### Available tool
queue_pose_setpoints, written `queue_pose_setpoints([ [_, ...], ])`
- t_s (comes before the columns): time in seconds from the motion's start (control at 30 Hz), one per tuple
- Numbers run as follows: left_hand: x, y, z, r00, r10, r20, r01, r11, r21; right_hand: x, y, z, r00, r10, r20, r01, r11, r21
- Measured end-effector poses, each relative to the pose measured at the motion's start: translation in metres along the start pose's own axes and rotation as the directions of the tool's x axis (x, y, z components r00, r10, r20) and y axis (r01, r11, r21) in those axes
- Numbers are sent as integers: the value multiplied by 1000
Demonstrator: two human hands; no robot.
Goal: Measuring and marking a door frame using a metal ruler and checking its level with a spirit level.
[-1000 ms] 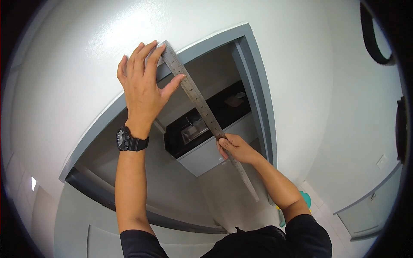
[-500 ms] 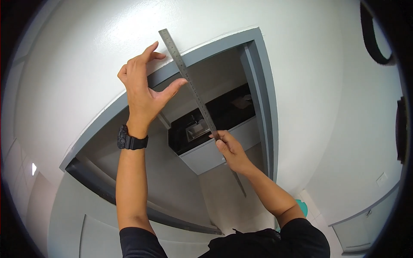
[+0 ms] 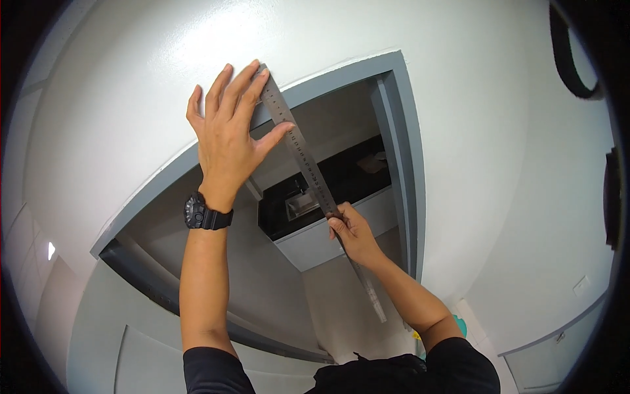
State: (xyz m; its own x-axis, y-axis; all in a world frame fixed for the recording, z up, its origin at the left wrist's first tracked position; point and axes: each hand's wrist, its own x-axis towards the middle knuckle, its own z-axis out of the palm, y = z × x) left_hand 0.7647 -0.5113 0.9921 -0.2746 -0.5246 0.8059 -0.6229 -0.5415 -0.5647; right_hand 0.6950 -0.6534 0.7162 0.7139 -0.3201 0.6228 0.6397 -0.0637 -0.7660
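A long steel ruler point(image 3: 305, 161) slants across the top of a doorway, its upper end over the wall above the grey door frame point(image 3: 354, 75). Its lower part, below the middle, is gripped by my right hand point(image 3: 353, 233), with thumb and fingers closed round it. My left hand point(image 3: 230, 128) is raised with fingers spread. The tips of its forefinger and thumb lie at the ruler's left edge and surface near the top; the other fingers are over the white wall point(image 3: 151, 79). A black watch point(image 3: 207, 213) is on my left wrist.
Beyond the doorway is a dark counter point(image 3: 272, 220) with a metal sink point(image 3: 302, 205) over a white front. A grey panelled door point(image 3: 157, 354) curves along the lower left. At right are a black strap point(image 3: 569, 65) and a wall switch point(image 3: 581, 286); something teal point(image 3: 462, 324) shows behind my right arm.
The ruler's upper end has shifted down and slightly right, and its marked face shows broader. My left hand has turned, spreading its fingers, and its forefinger now meets the ruler.
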Motion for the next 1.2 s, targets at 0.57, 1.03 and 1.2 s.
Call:
queue_pose_setpoints([
  [0.57,-6,-3,6,995,-17,-102,9,997,-83,10,4,-10,999,27,39,-30,996,84],
  [1.03,-6,-4,8,994,-44,-99,34,994,-104,-92,-231,-106,-156,-976,-150,812,-40,-583],
  [1.2,-9,-10,10,992,-17,-125,5,995,-95,-198,-223,-207,-103,-985,-140,850,-14,-526],
])
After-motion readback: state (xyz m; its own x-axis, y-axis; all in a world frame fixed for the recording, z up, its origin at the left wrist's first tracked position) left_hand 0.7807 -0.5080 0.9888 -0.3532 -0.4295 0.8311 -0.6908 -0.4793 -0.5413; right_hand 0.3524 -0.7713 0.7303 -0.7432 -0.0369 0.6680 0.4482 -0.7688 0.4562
